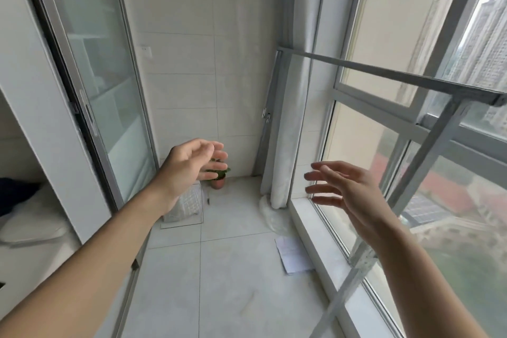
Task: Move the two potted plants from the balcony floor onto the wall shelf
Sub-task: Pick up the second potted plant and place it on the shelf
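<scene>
Hands are reaching forward over pale, glossy floor tiles [233, 269], both open and holding nothing. A small potted plant [218, 177], green leaves in a round reddish pot, is sitting upright in the far corner, well beyond the left hand [189, 164], whose spread fingers are partly overlapping it; the right hand [345, 189] is hanging further off, beside the window. No second pot or shelf is showing.
</scene>
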{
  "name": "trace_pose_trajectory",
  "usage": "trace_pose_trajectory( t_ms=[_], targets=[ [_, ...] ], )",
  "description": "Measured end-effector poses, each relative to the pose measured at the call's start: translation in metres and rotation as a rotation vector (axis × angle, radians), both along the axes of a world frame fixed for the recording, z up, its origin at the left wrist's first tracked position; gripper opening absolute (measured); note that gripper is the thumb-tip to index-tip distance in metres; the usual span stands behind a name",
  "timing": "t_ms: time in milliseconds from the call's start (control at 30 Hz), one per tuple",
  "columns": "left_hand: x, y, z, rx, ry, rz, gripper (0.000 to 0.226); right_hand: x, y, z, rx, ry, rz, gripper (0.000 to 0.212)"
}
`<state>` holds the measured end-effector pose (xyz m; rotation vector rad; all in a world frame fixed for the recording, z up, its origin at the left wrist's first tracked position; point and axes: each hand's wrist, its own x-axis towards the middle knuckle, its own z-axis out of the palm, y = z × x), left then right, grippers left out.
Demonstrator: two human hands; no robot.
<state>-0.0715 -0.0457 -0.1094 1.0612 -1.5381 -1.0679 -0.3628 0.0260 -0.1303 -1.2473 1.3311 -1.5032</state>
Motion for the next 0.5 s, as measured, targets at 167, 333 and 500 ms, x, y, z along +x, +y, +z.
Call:
trace_pose_trajectory(
  t_ms=[167, 333, 500],
  targets=[
    [0.016, -0.063, -0.025, 0.049, 0.019, 0.023, 0.026, 0.018, -0.075, -0.015, 0.056, -0.02, 0.037, 0.017],
    [0.019, -0.135, -0.043, 0.07, 0.017, 0.07, 0.025, 0.022, -0.163, -0.029, 0.069, -0.023, 0.081, 0.018],
    [0.008, -0.218, -0.045, 0.062, -0.026, 0.122, 0.026, 0.008, -0.262, -0.037, 0.071, -0.063, 0.13, 0.019]
  ],
)
